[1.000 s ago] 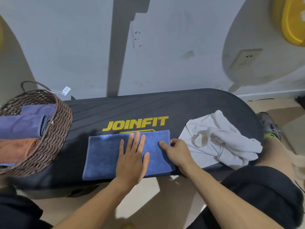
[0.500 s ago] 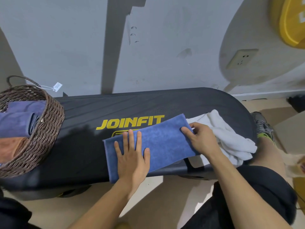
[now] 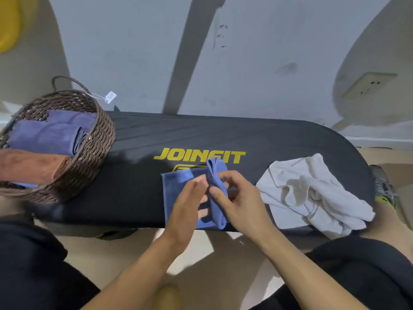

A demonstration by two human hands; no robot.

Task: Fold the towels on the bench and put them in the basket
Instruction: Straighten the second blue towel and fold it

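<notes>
A blue towel (image 3: 173, 186) lies on the black bench (image 3: 138, 171) just below the yellow lettering. My right hand (image 3: 239, 202) pinches the towel's right part and holds it folded upright over the left part. My left hand (image 3: 186, 206) lies flat with straight fingers on the towel's lower layer, next to the raised fold. A crumpled white towel (image 3: 312, 193) sits on the bench's right end. The brown wicker basket (image 3: 93, 148) stands on the bench's left end, holding folded blue towels (image 3: 47, 135) and a brown one (image 3: 29, 166).
A grey wall (image 3: 268, 52) with a socket (image 3: 368, 85) runs behind the bench. My knees in black cloth flank the near edge, and a shoe (image 3: 382, 186) shows at the far right. A tag (image 3: 110, 96) hangs from the basket handle.
My right hand has carried the blue towel's right end up and leftward, so it now stands folded over the middle. The left hand stayed flat on the towel. The view shifted right.
</notes>
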